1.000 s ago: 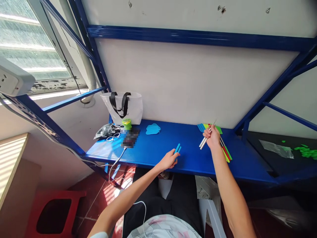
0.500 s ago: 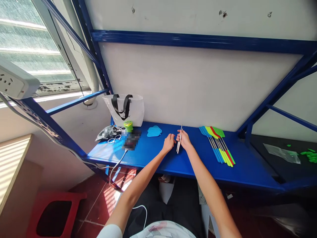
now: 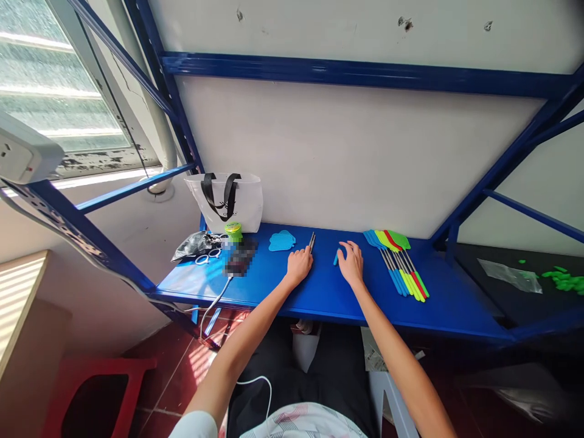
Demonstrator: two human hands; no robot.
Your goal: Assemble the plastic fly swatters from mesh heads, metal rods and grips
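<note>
My left hand is closed around thin metal rods, whose tips stick out beyond its fingers over the blue table. To its right, my right hand has its fingers bent around a short blue handle piece; part of that piece is hidden by the fingers. Light-blue flat pieces lie in a small stack beyond my left hand. On the right, a fanned row of what look like fly swatters has blue, yellow, red and green heads, metal shafts and matching handles.
On the table's left stand a white bag and a green tub. Near them lie scissors, a dark plastic bag and a blurred device with a white cable. Green pieces lie on a black surface at right.
The metal rods have passed from my right hand to my left, which moved slightly left. My right hand has shifted right, away from them, and a blue handle piece now shows at its fingers.
</note>
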